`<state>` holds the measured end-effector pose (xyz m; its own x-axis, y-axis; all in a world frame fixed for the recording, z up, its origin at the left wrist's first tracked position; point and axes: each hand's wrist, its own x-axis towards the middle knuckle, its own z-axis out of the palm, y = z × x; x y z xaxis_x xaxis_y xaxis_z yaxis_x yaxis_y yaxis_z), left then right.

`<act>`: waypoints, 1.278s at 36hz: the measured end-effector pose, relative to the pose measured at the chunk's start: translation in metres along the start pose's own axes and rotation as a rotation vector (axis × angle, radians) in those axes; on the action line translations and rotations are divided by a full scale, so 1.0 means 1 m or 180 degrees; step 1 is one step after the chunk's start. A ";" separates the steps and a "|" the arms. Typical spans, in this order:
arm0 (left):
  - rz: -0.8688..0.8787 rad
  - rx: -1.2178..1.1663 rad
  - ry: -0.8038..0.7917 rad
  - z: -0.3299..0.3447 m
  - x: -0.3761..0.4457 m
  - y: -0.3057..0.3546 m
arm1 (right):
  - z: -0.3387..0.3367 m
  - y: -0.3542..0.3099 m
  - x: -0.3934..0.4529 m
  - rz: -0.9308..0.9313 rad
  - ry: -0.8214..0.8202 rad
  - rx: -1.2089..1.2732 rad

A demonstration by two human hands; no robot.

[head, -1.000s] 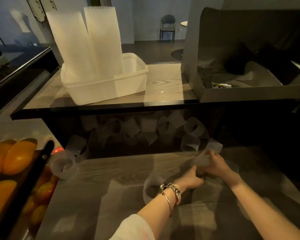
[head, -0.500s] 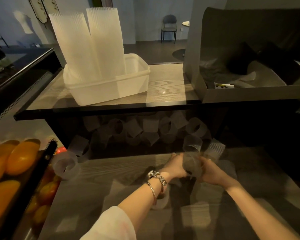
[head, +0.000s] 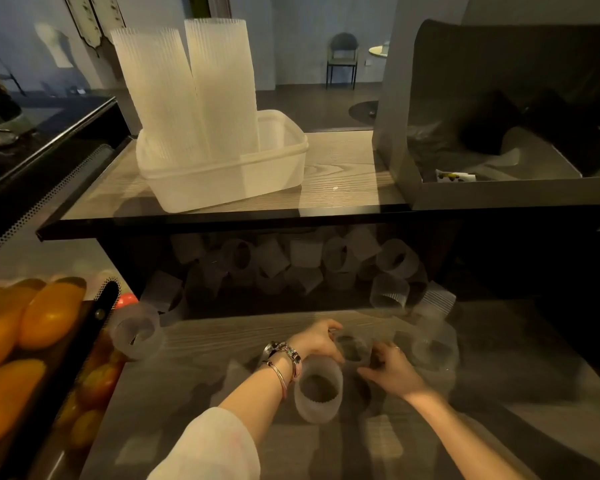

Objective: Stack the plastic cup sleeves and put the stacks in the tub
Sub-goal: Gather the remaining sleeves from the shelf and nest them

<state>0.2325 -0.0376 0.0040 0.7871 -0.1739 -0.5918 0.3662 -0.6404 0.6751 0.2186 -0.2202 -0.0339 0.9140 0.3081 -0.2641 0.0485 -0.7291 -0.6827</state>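
Wooden counter (head: 222, 344): both hands (head: 317, 342) grip a sleeve (head: 353, 348) mid-surface.

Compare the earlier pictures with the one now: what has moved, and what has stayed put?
Both hands have drawn back toward the person. The left hand and right hand now hold one cup sleeve between them, nearer than where they first gripped. The tub, its two tall stacks and the loose sleeves under the shelf have stayed put.
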 end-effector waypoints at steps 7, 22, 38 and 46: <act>0.0237 -0.0144 0.0317 -0.002 0.000 -0.005 | 0.003 -0.007 0.000 0.0270 0.0032 0.0599; 0.0907 -0.0824 0.0793 -0.026 -0.077 -0.022 | -0.002 -0.061 -0.029 -0.0054 0.0164 0.1476; 0.1189 -0.1148 0.1435 0.049 -0.103 -0.082 | 0.034 -0.042 -0.066 -0.0275 0.0016 0.0865; 0.1116 -0.1174 0.1518 0.055 -0.098 -0.089 | 0.040 -0.038 -0.064 -0.0306 0.0098 0.0961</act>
<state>0.0959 -0.0047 -0.0225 0.9908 0.0777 -0.1106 0.1289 -0.2960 0.9465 0.1418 -0.1878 -0.0183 0.9230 0.3447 -0.1709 0.0177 -0.4817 -0.8761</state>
